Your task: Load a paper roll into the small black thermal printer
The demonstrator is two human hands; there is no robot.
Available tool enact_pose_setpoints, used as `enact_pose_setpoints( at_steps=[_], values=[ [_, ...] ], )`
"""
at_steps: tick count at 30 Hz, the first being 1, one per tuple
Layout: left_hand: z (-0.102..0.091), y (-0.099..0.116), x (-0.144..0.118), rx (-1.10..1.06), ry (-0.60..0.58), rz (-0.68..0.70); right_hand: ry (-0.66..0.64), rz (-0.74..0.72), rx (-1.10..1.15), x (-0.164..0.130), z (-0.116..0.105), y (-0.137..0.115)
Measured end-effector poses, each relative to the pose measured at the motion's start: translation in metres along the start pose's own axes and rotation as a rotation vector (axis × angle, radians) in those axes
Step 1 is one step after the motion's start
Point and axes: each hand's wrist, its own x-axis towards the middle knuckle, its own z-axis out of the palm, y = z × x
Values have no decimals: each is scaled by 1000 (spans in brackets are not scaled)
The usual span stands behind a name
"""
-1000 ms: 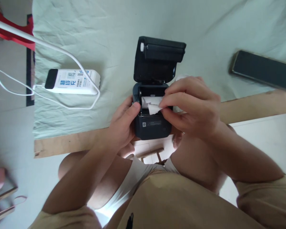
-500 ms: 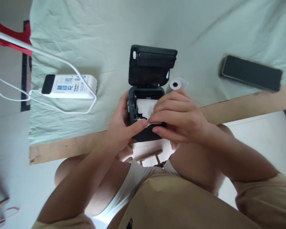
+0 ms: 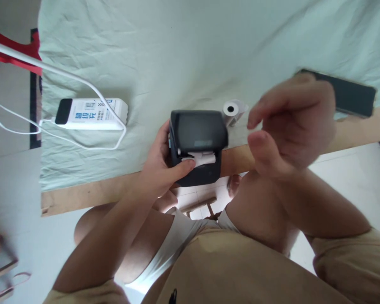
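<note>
Since then the printer (image 3: 196,145) lid closed; my left hand (image 3: 163,166) gripped it, thumb pinning the paper strip (image 3: 204,158), while my right hand (image 3: 291,124) hovered open and empty to its right.

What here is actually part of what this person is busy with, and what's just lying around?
In use:
- small black printer, lid shut
- paper strip poking from its slot
- left hand gripping the printer
- right hand, lifted clear and empty

Lying about:
- spare paper roll
- power bank with white cable
- dark phone
</note>
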Motion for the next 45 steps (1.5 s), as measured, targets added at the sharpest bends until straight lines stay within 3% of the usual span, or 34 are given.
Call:
enact_pose_setpoints(
  at_steps=[3,7,13,18,21,28,32,35,39,45],
  values=[
    [1,1,-2,-28,19,-22,-15,-2,163,-1,-1,-8],
    [6,3,-3,-130,39,-27,-296,228,127,1,6,-4],
    [8,0,2,-170,9,-37,-434,387,184,2,16,8],
    [9,-4,0,-186,26,27,-460,383,177,-3,18,10],
    [14,-1,1,-226,60,-1,-469,336,178,-4,17,9],
    [21,5,8,-290,239,-181,-354,237,209,-3,14,7],
    [18,3,8,-320,315,-153,-303,267,315,1,11,7],
    [18,2,7,-296,291,-116,-354,280,364,4,9,4],
    [17,2,7,-258,238,-125,-361,163,295,5,8,0],
    [18,-1,11,-290,297,-94,-89,30,103,-4,13,-8]
  ],
)
